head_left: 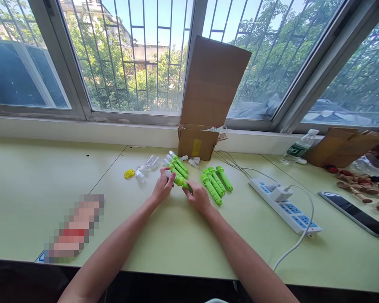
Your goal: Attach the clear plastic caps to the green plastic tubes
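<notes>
The left hand (163, 185) and right hand (198, 195) share one green tube (180, 181) just above the middle of the surface (164, 240). The left fingers pinch its clear upper end; the right fingers are closed around its lower end.

The tube looks like glossy plastic. Green tubes with clear tops (180, 167) lie side by side just beyond it, their shafts ridged. To the right are the loose tubes (212, 189), also ridged, with wider heads. Left of the hands are clear, hollow caps (150, 162) and a tangle of thin yellow rings (129, 173). Small white pieces (194, 162) lie in front of the box (192, 143), which is brown cardboard with a tall raised flap and a strip of yellow tape; clear and white material shows at its opening.

Near the window stands a clear bottle (300, 147) with a white cap; the writing on its dark green label is too small to read. The white power strip (287, 208) has blue socket panels and holds a white plug (281, 193). Rounded wooden pieces (363, 189) lie beyond the flat, dark-screened phone (353, 212).
</notes>
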Demonstrator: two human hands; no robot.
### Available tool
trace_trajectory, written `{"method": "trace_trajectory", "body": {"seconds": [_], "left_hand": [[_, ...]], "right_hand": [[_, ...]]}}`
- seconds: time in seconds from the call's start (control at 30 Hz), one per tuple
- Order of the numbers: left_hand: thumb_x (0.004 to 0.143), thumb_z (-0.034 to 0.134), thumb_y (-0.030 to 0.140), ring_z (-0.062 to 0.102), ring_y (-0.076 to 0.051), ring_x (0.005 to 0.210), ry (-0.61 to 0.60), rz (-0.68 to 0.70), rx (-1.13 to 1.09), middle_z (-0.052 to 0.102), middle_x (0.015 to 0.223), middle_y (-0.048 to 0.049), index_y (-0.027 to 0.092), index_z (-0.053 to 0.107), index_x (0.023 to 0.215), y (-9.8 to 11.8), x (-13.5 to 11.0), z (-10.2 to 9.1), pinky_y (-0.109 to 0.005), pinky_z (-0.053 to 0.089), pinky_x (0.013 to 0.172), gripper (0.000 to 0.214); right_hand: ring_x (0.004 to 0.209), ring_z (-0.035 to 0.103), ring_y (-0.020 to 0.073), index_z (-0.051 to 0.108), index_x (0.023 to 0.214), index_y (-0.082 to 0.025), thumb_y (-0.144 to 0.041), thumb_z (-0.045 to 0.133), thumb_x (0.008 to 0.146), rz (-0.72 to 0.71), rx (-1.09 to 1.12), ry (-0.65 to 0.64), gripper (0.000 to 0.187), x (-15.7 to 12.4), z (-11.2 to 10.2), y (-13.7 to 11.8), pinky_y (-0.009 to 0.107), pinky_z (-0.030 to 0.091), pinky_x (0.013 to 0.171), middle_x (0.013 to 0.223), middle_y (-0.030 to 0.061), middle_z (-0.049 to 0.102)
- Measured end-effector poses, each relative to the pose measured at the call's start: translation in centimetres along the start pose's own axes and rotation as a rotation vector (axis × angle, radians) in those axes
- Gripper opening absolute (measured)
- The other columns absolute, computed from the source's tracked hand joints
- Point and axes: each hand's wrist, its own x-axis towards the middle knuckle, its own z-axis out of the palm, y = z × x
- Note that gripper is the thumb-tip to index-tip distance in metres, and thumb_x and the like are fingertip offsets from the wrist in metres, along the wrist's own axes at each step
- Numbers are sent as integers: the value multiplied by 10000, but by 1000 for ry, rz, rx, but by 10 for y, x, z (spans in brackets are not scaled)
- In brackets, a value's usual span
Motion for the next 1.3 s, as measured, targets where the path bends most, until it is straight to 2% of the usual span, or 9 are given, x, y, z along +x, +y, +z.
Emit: {"method": "trace_trajectory", "body": {"seconds": [0.27, 0.4, 0.5, 0.57, 0.8, 1.0, 1.17, 1.3], "left_hand": [[893, 322, 470, 505, -116, 490, 75, 50, 24, 528, 571, 47, 190, 368, 1141, 0, 0, -1, -230, 383, 531, 377], [910, 298, 376, 505, -124, 514, 236, 62, 77, 510, 575, 45, 206, 396, 1097, -1, 2, -4, -236, 378, 536, 271], [876, 359, 269, 525, -131, 581, 364, 70, 163, 521, 638, 32, 213, 405, 1071, -4, 5, -6, -251, 389, 572, 208], [821, 420, 192, 532, -131, 634, 399, 83, 203, 530, 716, 15, 215, 406, 1063, -7, 7, -6, -257, 402, 598, 244], [697, 509, 91, 510, -169, 861, 359, 186, 219, 498, 943, -53, 222, 393, 1096, -17, 8, 1, -304, 451, 698, 436], [723, 550, 163, 477, -208, 943, 384, 231, 331, 487, 1019, -84, 212, 388, 1143, -18, 7, 0, -406, 422, 838, 452], [724, 548, 162, 436, -247, 1097, 285, 270, 417, 459, 1158, -102, 241, 344, 1267, -19, 6, -1, -445, 367, 935, 586], [746, 532, 190, 427, -280, 1125, 242, 224, 538, 443, 1170, -115, 241, 412, 1247, -23, 4, 1, -464, 366, 928, 518]], "right_hand": [[906, 596, 210, 591, 1070, -193, -311, 498, 840, 2, 31, 14, 275, 0, 2, 1, 284, 434, 780, 1021, 74, 649], [903, 596, 213, 585, 1084, -187, -311, 501, 836, 6, 47, 25, 289, 0, 3, 2, 289, 439, 779, 1021, 80, 648], [900, 596, 214, 583, 1089, -185, -306, 505, 832, 9, 46, 36, 295, 0, 3, 3, 292, 441, 775, 1021, 84, 647], [899, 596, 216, 586, 1082, -184, -302, 508, 828, 11, 41, 45, 290, 0, 3, 4, 294, 442, 774, 1013, 87, 648], [890, 599, 223, 586, 1078, -187, -289, 501, 829, 0, 46, 72, 282, 1, 2, 5, 303, 449, 770, 994, 87, 650], [883, 601, 230, 585, 1076, -206, -308, 497, 833, 4, 57, 78, 278, 2, 3, 6, 318, 453, 770, 980, 81, 652], [896, 597, 228, 588, 1072, -184, -303, 496, 831, 8, 56, 86, 284, 1, 4, 5, 315, 449, 780, 989, 90, 650], [896, 597, 223, 587, 1078, -188, -311, 495, 832, 16, 54, 80, 291, 1, 2, 3, 308, 449, 781, 1000, 88, 649]]}}
